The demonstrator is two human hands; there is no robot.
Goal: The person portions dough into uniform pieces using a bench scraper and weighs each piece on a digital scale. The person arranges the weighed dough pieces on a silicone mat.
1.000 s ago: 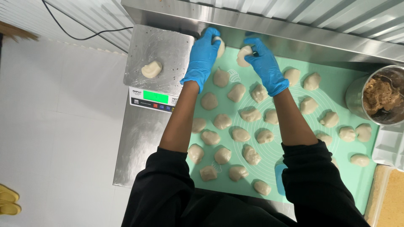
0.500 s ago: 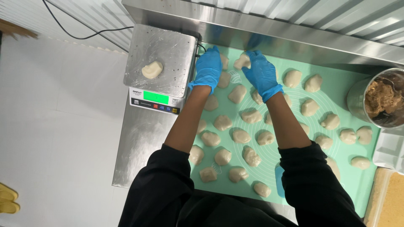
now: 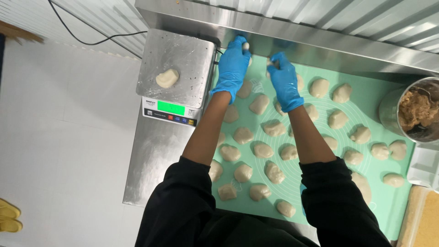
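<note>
From above, both blue-gloved hands have shifted back toward the steel wall since half a second ago. The left hand (image 3: 233, 66) pinches a small dough ball (image 3: 246, 46) at its fingertips, hard against the wall. The right hand (image 3: 284, 80) curls narrow around another piece; its grip is partly hidden. Dough pieces crowd the green mat (image 3: 388, 196), leaving gaps near its right edge; the scale (image 3: 176, 68) sits just left.

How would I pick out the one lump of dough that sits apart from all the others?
Start at the steel kitchen scale with the green lit display, left of the mint-green mat. On its foil-wrapped platform lies a single pale dough piece. It is the only piece off the mat, alone on shiny metal, to the left of the blue-gloved left hand.
</note>
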